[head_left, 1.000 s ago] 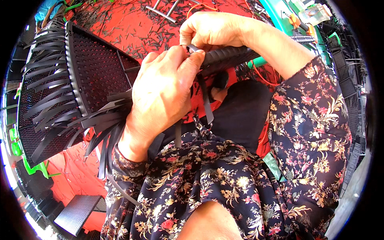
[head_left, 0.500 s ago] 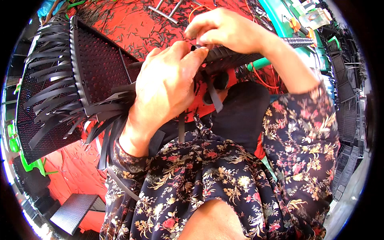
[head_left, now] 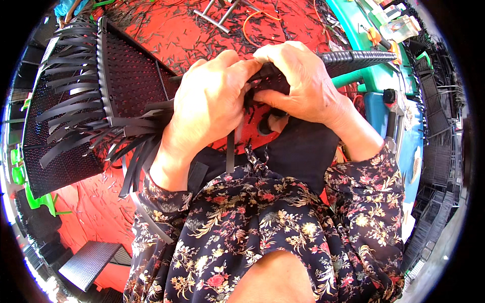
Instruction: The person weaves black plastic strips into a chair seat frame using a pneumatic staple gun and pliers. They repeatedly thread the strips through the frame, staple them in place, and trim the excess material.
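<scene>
Both my hands work close together on a black woven frame, whose wrapped edge runs off to the right. My left hand is closed, its thumb and fingers pinching a black flat strip at the wrapped edge. Beside it, my right hand curls round the same edge, the thumb below and the fingers on top. The strip's exact path between the fingers is hidden. Left of my hands stretches a black woven panel with many loose strip ends fringing its rim. One strip hangs beneath my left hand.
Black strip scraps litter the red floor covering. To the right stands a green table with a clear container and a power tool near it. A grey woven stool is at lower left. A person's hand shows far left.
My right hand has come down from above the woven edge and now grips it beside my left hand. The power tool beside the table has come into view.
</scene>
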Tool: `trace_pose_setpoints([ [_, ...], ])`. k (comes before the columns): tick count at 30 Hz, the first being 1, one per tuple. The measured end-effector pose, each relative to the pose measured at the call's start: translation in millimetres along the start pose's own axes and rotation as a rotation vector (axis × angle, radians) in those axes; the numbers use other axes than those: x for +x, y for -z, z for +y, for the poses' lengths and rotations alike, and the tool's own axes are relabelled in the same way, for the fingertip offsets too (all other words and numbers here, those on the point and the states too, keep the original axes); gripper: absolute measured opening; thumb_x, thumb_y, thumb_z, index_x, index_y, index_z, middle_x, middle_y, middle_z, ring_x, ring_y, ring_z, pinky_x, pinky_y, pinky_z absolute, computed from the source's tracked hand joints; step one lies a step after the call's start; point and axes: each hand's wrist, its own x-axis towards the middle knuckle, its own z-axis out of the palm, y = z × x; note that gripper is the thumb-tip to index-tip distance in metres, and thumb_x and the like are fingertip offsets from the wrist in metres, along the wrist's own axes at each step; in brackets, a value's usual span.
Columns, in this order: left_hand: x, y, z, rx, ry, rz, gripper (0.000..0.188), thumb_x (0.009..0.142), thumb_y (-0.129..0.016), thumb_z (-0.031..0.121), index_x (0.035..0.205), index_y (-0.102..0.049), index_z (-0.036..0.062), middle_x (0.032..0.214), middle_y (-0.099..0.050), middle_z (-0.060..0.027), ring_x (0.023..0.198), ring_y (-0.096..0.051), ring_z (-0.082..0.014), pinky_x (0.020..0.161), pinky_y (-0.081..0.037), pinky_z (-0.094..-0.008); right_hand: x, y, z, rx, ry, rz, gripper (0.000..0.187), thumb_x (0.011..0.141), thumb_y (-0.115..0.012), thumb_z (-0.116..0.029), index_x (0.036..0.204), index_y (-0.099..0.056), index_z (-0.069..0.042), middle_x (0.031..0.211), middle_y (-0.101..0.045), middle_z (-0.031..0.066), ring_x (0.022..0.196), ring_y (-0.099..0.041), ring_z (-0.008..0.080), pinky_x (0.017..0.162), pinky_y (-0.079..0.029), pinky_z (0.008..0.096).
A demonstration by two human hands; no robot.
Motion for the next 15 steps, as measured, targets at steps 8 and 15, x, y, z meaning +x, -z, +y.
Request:
trace_pose_setpoints([
  [8,1.7,-2.6,-1.1,0.004,0.039,-0.021,0.031,0.071,-0.063,0.002,0.102,-0.063,0.0058,0.078,-0.056,-0.011,0.071,-0.059,-0.032,0.064,-0.047,-0.0397,2.6,6.3,2.4,0.151,-0.092,-0.039,0.043,0.067,-0.063,-0.006,0.109,-0.052,-0.004,0.094,-0.063,0.0129,0.091,-0.06,0.0324,0.081,-0.046,0.0406],
  [15,0.5,-4.1,-1.4,0.043,0.077,-0.044,0.029,0.073,-0.061,0.002,0.103,-0.064,0.0056,0.089,-0.061,-0.0129,0.077,-0.061,-0.0333,0.068,-0.049,-0.0413,42.7,6.5,30.7,0.405,-0.243,-0.524,0.048,0.067,-0.057,-0.011,0.113,-0.054,0.001,0.1,-0.064,0.0185,0.095,-0.062,0.0311,0.083,-0.049,0.0371],
])
